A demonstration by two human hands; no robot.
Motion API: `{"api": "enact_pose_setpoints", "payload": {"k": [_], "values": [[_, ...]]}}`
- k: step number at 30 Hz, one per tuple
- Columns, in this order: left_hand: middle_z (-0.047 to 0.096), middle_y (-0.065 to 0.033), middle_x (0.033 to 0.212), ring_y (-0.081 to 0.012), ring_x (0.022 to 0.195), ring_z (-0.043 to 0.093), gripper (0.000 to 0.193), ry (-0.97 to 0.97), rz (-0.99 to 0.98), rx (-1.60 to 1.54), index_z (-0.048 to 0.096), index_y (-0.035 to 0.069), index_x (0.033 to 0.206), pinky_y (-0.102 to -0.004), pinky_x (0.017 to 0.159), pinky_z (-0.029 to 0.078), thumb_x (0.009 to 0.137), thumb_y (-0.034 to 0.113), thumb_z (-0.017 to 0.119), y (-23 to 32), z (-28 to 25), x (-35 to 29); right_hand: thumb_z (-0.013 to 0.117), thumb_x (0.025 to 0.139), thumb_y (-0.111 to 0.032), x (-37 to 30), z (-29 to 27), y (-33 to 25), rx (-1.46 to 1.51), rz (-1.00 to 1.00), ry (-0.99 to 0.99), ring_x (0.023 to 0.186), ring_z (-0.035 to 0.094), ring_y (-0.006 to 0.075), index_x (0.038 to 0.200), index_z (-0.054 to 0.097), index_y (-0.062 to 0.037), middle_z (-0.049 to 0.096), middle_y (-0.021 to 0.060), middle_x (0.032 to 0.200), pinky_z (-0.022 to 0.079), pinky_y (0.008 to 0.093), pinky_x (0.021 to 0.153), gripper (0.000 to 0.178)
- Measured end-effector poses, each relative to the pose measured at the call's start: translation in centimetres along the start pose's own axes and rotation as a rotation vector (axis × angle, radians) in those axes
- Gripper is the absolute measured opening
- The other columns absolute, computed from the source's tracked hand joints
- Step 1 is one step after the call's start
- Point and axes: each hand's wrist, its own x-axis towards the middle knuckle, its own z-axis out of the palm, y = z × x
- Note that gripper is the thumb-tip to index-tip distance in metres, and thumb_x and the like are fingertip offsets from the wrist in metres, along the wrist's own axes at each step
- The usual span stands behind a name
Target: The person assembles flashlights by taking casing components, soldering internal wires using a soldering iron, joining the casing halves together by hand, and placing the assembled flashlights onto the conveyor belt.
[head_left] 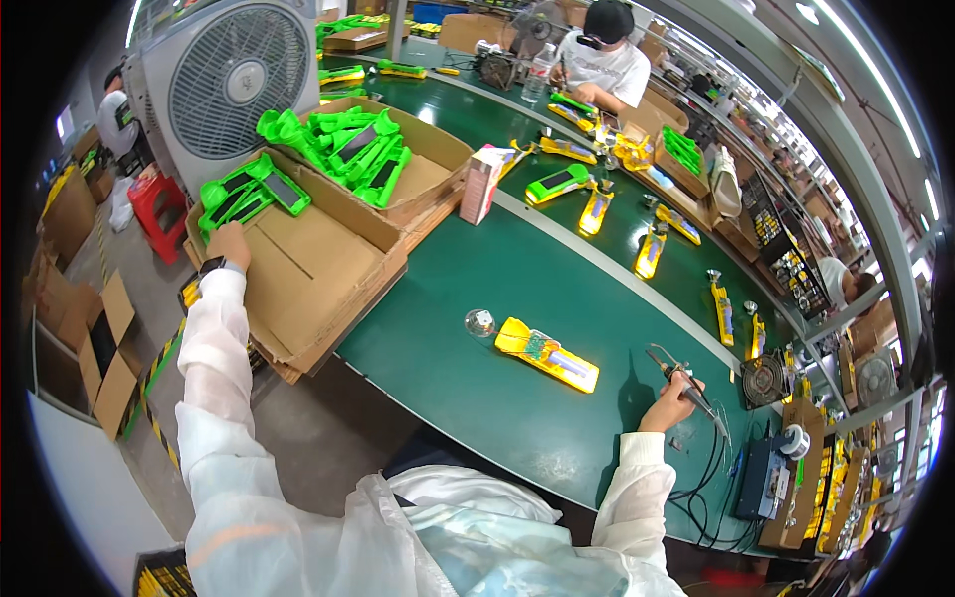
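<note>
My left hand (230,245) reaches into the near cardboard box (308,269) on the left. Its fingers curl at the end of a green plastic shell (237,199) with a dark panel, one of a small pile there. In my right hand (674,402) is a soldering iron (700,400), held like a pen with its tip pointing up and left, above the green table (497,438). Between the hands lies an opened yellow lamp housing (549,356), showing a green circuit board and a cylindrical cell. A clear round bulb part (479,322) sits at its left end.
Another box (428,159) of green shells stands behind, near a large grey fan (239,85). Several yellow lamps (595,211) lie past a metal strip. A blue soldering station (762,480) and cables occupy the right. Across the table sits a co-worker (607,60).
</note>
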Motion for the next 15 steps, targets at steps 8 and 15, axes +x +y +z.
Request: {"api": "enact_pose_setpoints", "payload": {"k": [8,15], "values": [[0.059,-0.0154,0.081,-0.0328,0.081,0.057,0.011,0.215,0.132,-0.102,0.056,0.006,0.083,-0.0424,0.066,0.045,0.074,0.007,0.05,-0.1,-7.6,-4.3,0.051,0.076,-0.005,-3.6,-5.4,-2.1,0.106,-0.014,0.04,0.05,0.038,0.0067,0.077,0.043,-0.005,0.045,0.0026,0.062,0.029,0.0188,0.044,0.008],[0.054,-0.0142,0.085,-0.0303,0.081,0.052,0.016,0.342,0.234,-0.561,0.055,0.0,0.094,-0.0333,0.072,0.041,0.08,0.003,0.048,-0.7,-12.4,-13.9,0.049,0.078,-0.011,-5.3,-7.4,-5.2,0.113,0.0,0.065,0.047,0.035,0.0049,0.076,0.04,-0.0072,0.042,0.0004,0.06,0.025,0.0179,0.04,0.01]]}}
